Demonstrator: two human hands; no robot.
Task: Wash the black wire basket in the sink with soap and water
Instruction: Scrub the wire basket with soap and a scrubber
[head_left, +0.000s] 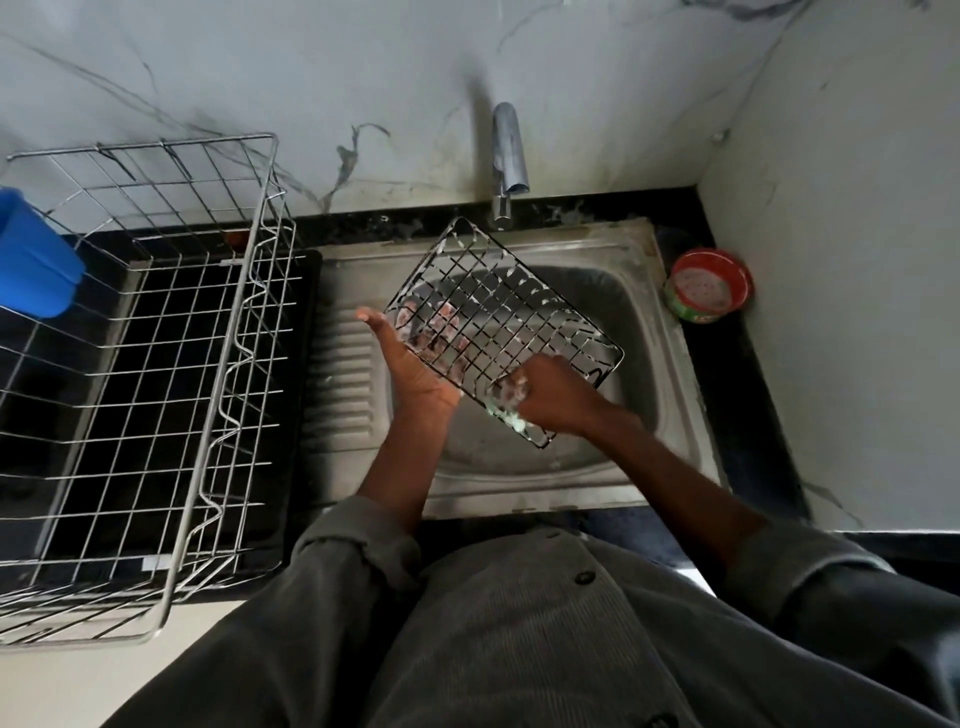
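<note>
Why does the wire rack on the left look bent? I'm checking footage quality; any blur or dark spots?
Head view: wide-angle lens bows the steel rack near the edge; the right hand and black wire basket are slightly motion-blurred; shirt underexposed.

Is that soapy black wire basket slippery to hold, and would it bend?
Probably slippery: white suds coat the wires of the black wire basket. That may be why the left hand supports it from underneath while the right hand scrubs its near edge. It likely stays stiff, since the grid looks straight while held tilted over the sink. Being mostly gaps, it is probably light.
</note>
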